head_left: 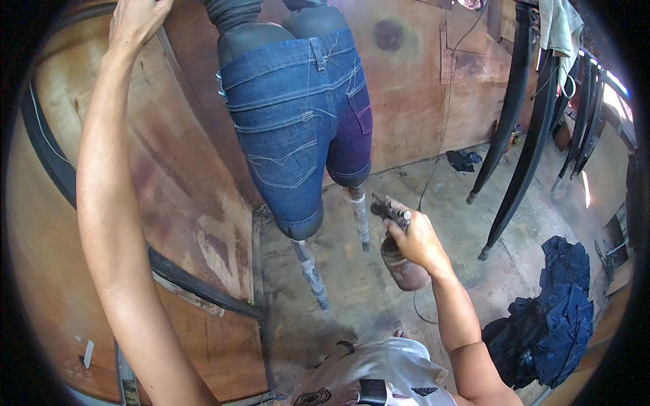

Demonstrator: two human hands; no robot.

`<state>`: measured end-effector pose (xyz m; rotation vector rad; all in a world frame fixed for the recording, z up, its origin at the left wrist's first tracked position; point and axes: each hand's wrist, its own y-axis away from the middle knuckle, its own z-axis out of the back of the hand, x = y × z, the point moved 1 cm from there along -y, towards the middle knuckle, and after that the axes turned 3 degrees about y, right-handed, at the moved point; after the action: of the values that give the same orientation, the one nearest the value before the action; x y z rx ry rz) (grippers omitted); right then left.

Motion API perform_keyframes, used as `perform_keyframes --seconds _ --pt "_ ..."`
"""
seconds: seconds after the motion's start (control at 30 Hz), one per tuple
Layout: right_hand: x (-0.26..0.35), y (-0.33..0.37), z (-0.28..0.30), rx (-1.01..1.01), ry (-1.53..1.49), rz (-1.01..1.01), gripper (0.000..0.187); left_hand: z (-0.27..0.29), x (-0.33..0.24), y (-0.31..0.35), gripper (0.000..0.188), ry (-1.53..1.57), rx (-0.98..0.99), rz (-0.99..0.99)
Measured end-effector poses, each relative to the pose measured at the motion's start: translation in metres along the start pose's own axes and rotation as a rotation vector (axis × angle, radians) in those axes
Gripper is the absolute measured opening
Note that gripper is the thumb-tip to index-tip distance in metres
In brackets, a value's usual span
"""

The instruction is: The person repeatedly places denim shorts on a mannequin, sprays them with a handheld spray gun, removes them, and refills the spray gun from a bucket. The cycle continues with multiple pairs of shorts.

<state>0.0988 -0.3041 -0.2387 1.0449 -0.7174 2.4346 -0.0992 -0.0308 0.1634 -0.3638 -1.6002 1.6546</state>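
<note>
My right hand (pixel 421 240) is wrapped round a spray gun (pixel 395 215) with a rounded brownish cup (pixel 404 271) hanging beneath it. Its nozzle end faces up and left, below a pair of blue jeans shorts (pixel 281 128). The shorts are stretched over a dark leg-shaped form (pixel 254 37) and show their back pockets. Purple colour covers much of their right leg (pixel 350 142); the left leg is plain blue denim. Two wrapped poles come out below the form. Up at the top edge, my left hand (pixel 139 24) has curled fingers, partly cut off; what they hold is hidden.
Stained wooden panels (pixel 183 149) stand at the left and behind. Several long black inflated-looking tubes (pixel 535 149) hang at the right, with a pale cloth (pixel 562 30) over them. Dark blue garments (pixel 542 331) lie heaped at lower right. A thin hose (pixel 443 128) hangs behind the gun.
</note>
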Motion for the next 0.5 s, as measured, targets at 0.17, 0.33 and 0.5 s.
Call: perform_keyframes --seconds 0.17,0.33,0.5 --pt "0.046 0.048 0.016 -0.112 -0.577 0.038 0.042 0.025 -0.012 0.008 0.040 -0.010 -0.024 0.046" --pt "0.085 0.067 0.008 -0.254 -0.622 0.110 0.020 0.042 -0.006 0.006 0.040 -0.068 0.023 0.013" --pt "0.097 0.063 -0.019 -0.110 -0.307 0.056 0.024 0.037 0.000 0.012 0.040 -0.083 -0.137 -0.116"
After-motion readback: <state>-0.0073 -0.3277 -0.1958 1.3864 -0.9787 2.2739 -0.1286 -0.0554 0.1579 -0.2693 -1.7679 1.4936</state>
